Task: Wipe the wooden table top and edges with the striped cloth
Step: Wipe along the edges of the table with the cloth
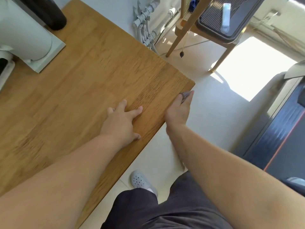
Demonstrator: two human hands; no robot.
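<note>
The wooden table (pixel 92 76) fills the left and middle of the head view, its near right corner at the centre. My left hand (pixel 121 120) rests flat on the top near the front edge, fingers spread. My right hand (pixel 179 109) is at the table's side edge just below the corner and holds the striped cloth (pixel 185 95) against that edge. Only a small grey bit of the cloth shows between the fingers and thumb; the rest is hidden by the hand.
A white appliance on a pale base (pixel 28 38) and a black cylinder (pixel 49 12) stand at the table's far left. Beyond the table are wall pipes (pixel 145 25), a wooden chair (pixel 214 22) and a dark cabinet (pixel 280 129) at the right. My shoe (pixel 142 180) is on the floor.
</note>
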